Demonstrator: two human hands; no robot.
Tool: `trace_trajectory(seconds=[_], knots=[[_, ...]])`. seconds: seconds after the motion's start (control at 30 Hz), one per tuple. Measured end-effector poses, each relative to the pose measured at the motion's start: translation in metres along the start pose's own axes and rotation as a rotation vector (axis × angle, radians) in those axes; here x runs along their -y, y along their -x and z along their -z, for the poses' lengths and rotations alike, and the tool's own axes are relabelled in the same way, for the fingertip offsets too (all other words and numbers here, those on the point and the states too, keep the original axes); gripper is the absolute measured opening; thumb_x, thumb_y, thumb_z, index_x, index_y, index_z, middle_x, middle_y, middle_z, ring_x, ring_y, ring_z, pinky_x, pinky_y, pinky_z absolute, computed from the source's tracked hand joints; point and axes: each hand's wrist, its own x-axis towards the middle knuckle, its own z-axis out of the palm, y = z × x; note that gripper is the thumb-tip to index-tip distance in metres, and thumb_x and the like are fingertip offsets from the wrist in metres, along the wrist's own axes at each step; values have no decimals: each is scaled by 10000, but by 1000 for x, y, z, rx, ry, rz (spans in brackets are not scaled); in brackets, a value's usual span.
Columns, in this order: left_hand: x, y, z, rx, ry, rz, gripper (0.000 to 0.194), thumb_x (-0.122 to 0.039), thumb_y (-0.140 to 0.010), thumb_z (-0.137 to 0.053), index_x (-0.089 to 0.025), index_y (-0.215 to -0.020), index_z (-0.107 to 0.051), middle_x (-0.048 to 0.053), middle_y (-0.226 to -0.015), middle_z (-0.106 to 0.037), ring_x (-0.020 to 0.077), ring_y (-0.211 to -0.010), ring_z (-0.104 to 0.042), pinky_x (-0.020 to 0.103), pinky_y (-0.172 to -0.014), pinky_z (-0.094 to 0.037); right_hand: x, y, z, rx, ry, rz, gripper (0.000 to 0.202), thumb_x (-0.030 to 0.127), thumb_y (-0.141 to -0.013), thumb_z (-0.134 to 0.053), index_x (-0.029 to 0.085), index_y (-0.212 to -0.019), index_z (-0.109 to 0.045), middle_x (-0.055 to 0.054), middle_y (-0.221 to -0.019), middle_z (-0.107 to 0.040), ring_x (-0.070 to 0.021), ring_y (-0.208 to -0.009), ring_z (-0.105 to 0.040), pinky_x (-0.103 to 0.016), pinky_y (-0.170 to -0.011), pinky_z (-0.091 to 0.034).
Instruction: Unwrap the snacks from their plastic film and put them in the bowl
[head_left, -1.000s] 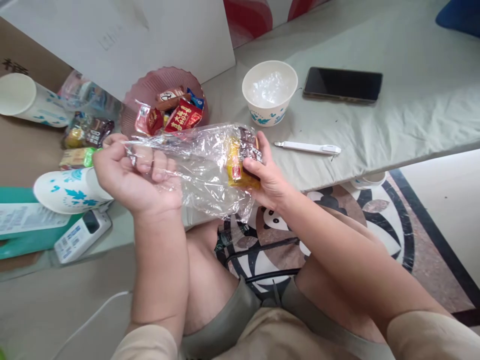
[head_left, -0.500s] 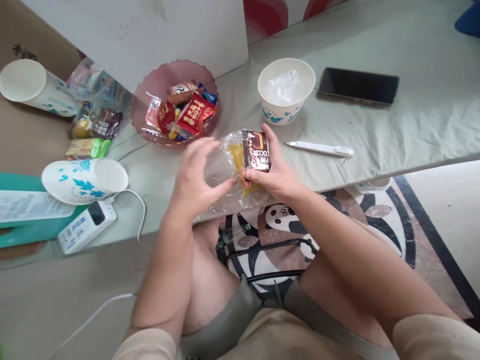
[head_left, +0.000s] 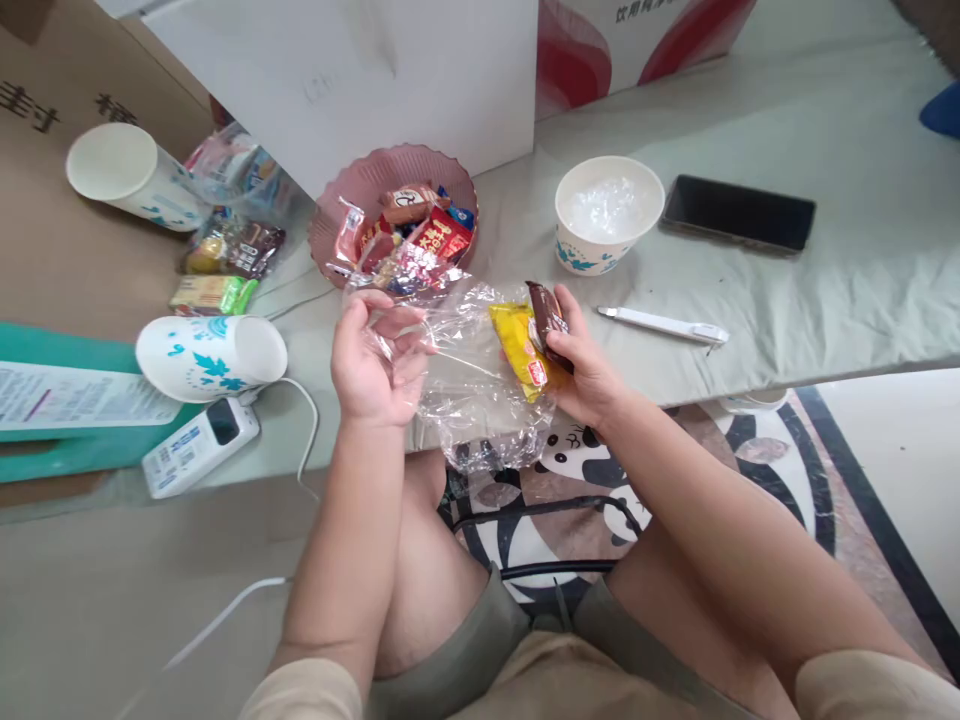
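Just in front of the pink bowl (head_left: 352,200), the left hand (head_left: 371,360) pinches the clear plastic bag (head_left: 469,395) at its mouth; the right hand (head_left: 581,365) clasps two snack packets (head_left: 529,340) through the bag's other end.

Three paper cups (head_left: 608,213), one phone (head_left: 738,214), one pen (head_left: 663,324).

A pale grey-green cloth-covered table (head_left: 825,290) is seen, on which a pink scalloped plastic bowl (head_left: 352,195), a white paper cup with blue leaves (head_left: 607,215), a black smartphone (head_left: 739,213) and a white pen (head_left: 664,324) are laid.
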Motion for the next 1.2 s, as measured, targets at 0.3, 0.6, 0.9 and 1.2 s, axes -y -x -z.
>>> trace_trajectory(seconds=[0.3,0.6,0.9,1.2], knots=[[-5,1,6,165,192,-6,305,-572,-821,-727,-322,-901,-571,-56,-808,-712,76,-409,-381,269,-378,-25,-4,5,-3,126,-46,-126,951,446,-677,-854,531,-1466,-327,24,-1302,-640,-165,-905,-686,-330,-671,-623],[2,15,-21,276,-416,-128,625,-764,-970,-111,-424,-1285,-530,72,-1139,-681,196,-684,-600,337,-459,-331,-8,2,-16,216,-45,-163,911,361,-630,-921,443,-1361,-383,-28,-1419,-595,-180,-968,-707,-323,-686,-634],[-13,11,0,215,713,73,318,-382,-1029,-481,-250,-783,-633,-55,-671,-636,50,-454,-483,205,-430,-351,-18,10,-24,-20,172,34,782,269,-656,-852,352,-1280,-388,-26,-1221,-630,-189,-998,-675,-313,-757,-604],[-2,-2,14,-67,557,237,513,-318,-1062,-309,-193,-595,-479,-27,-518,-458,68,-399,-384,214,-430,-320,-20,18,-27,149,750,542,243,378,-949,-555,257,-1157,-522,-70,-1125,-662,-213,-975,-664,-407,-921,-552]])
